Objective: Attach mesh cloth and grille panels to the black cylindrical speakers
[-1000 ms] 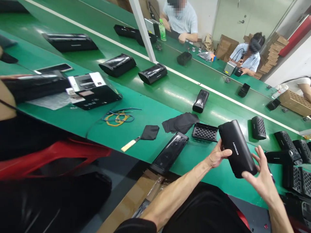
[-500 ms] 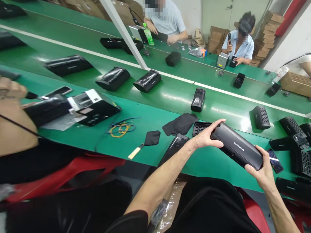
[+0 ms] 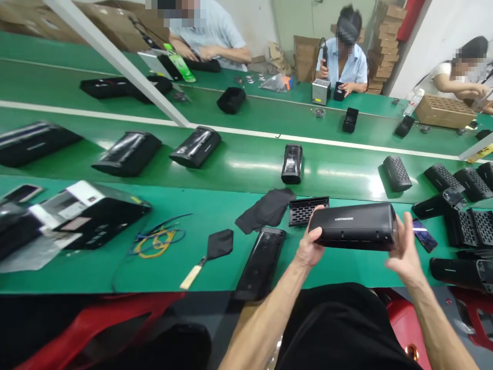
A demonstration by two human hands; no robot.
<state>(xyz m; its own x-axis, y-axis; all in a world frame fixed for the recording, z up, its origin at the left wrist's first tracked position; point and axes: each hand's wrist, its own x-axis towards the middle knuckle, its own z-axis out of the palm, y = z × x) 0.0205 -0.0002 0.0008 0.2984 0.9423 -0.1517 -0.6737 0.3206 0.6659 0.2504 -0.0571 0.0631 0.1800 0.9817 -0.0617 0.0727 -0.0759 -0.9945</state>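
A black speaker housing (image 3: pixel 354 226) with MERKURY lettering upside down is raised level over the green bench. My left hand (image 3: pixel 313 241) grips its left end, thumb on the near side. At the other end is my right hand (image 3: pixel 404 252), its fingers and thumb loosely around the end; part of that contact is hidden. Just beyond my left hand lies a perforated grille (image 3: pixel 304 211), beside several black cloth-like sheets (image 3: pixel 265 209). A glossy black housing (image 3: pixel 262 262) lies left of my left forearm. A phone (image 3: pixel 424 235) rests right of my right hand.
A conveyor (image 3: pixel 246 169) carries several housings beyond the bench. More grilled housings (image 3: pixel 462 226) crowd the right. Left are a handled black pad (image 3: pixel 219 244), coiled wires (image 3: pixel 157 241) and a boxy device (image 3: pixel 96 216). A white post (image 3: pixel 127 67) slants across; three people work opposite.
The housing has turned from slanting down rightward to nearly level. My right hand has loosened and spread at its end. The camera view has shifted right.
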